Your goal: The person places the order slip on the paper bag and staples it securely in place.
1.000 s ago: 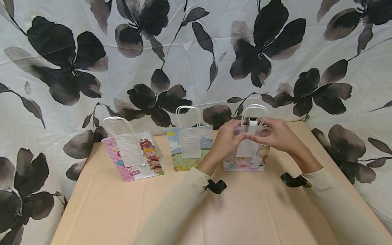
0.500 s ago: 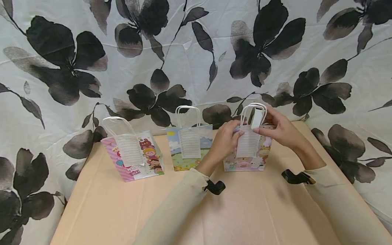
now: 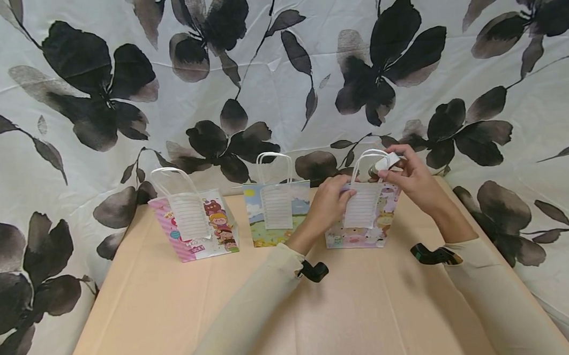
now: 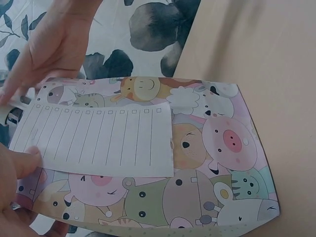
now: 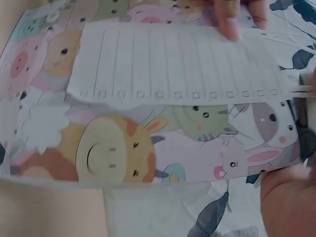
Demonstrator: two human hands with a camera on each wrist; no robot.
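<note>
The animal-print paper bag (image 3: pixel 354 237) stands upright at the right, its white twisted handles raised. A lined checklist sheet (image 3: pixel 362 212) lies against its front. My left hand (image 3: pixel 330 203) pinches the bag's top left edge, thumb on the sheet and fingers behind, as the left wrist view shows at the thumb (image 4: pixel 25 163). In my right hand (image 3: pixel 412 179) is a small white stapler (image 3: pixel 385 164) with a metallic end, held between thumb and fingers by the right side of the handles. The right wrist view shows mostly the bag's front (image 5: pixel 116 148) and the sheet.
Further left stand a landscape-print paper bag (image 3: pixel 258 235) and a pink striped cartoon bag (image 3: pixel 176 249), each with white handles and a lined sheet on its front. All are on a light wooden table (image 3: pixel 340 314). A floral cloth (image 3: pixel 280 92) hangs behind.
My right hand has moved right and slightly up with the stapler, from in front of the handles to their right side, and turned it. The left hand stays at the bag's edge.
</note>
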